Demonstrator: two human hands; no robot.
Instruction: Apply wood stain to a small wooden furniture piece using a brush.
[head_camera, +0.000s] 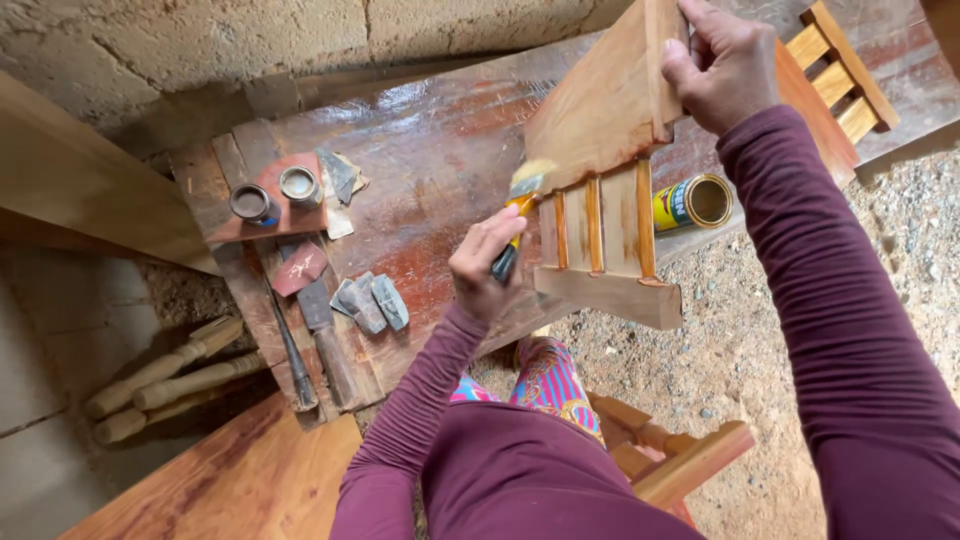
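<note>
Nearest the camera, the left hand (487, 262) is curled tightly around the dark handle of a paintbrush (520, 205), whose pale bristles rest against the lower edge of a slatted wooden frame (610, 180). Just past it, the right hand (725, 62) clamps the frame's top edge, fingers wrapped over it and thumb on the near face, holding the piece tilted above the stained plank table (430, 150). The frame stands partly beyond the table's near edge, over gravel ground (740, 340), so a slackened grip would likely drop it onto grit that could stick to a wet surface. An open yellow tin (698, 203) lies on its side just behind the frame's slats; a swing of the frame could probably send it rolling off the edge. Left of the brush there is open tabletop to move in. Further left sit sandpaper blocks (372, 300), a chisel-like tool (292, 350) and two small open tins (275, 193), well apart from the hands. Turned wooden legs (165, 375) lie on the floor beneath, and a block wall (200, 40) closes the far side
</note>
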